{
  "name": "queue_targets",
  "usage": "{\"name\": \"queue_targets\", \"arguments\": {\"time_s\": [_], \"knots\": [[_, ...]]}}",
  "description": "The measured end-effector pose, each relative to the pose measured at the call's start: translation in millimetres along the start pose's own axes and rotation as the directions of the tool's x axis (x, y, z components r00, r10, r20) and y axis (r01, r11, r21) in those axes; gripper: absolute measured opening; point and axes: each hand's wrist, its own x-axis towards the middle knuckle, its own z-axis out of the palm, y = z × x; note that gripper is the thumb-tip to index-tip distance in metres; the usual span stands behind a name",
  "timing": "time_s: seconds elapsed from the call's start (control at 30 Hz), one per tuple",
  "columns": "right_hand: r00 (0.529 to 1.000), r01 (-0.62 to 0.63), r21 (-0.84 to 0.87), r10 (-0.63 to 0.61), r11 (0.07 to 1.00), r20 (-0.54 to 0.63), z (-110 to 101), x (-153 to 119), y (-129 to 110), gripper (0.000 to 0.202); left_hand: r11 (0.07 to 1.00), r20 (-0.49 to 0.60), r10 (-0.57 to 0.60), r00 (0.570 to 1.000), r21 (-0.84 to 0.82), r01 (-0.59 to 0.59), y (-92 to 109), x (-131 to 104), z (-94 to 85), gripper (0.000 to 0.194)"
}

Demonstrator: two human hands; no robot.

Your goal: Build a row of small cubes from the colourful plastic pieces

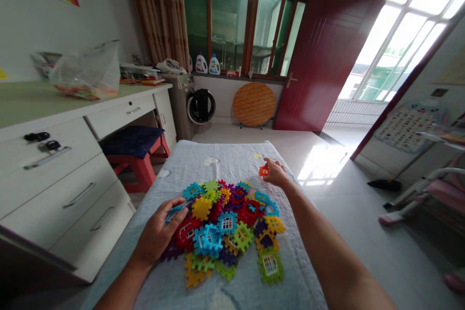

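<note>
A heap of colourful plastic interlocking pieces (227, 223) lies on a cloth-covered table (218, 155). At the heap's left edge, my left hand (162, 230) has thumb and fingers around a blue piece (173, 214), partly hidden by the hand. Beyond the heap, near the table's far right edge, my right hand (275, 173) pinches a small orange piece (263, 170). A green piece with a white window (271, 265) lies at the heap's near right side.
White drawers (72, 193) and a red stool with a dark seat (143, 164) stand to the left. Farther off are a washing machine (179, 101), a round wooden board (254, 104) and a red door (327, 43). A pink-seated chair (445, 193) is at the right.
</note>
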Motion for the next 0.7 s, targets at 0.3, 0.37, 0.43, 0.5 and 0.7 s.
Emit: {"name": "queue_targets", "arguments": {"time_s": [0.3,0.37,0.43,0.5,0.7], "knots": [[0.977,0.081,-0.065,-0.066,0.995,0.204,-16.0,20.3,9.4,0.08,1.0,-0.004,-0.002,1.0,0.012,0.002,-0.5,2.1,0.5,0.046],[0.974,0.071,-0.089,-0.05,0.993,0.22,-21.2,20.6,7.9,0.078,1.0,-0.003,0.002,1.0,0.016,-0.002,0.3,1.9,0.4,0.047],[0.966,0.083,-0.144,-0.044,0.986,0.256,-22.9,20.1,3.8,0.073,1.0,0.0,-0.002,1.0,0.02,0.002,0.7,1.5,0.4,0.047],[0.955,0.108,-0.191,-0.048,0.976,0.294,-20.8,19.8,-1.1,0.064,1.0,-0.002,-0.011,1.0,0.022,0.011,0.4,1.0,0.5,0.048],[0.954,0.143,-0.211,-0.078,0.967,0.29,-15.7,30.2,0.2,0.051,1.0,-0.009,-0.019,1.0,0.013,0.019,-1.2,0.8,0.3,0.047]]}}
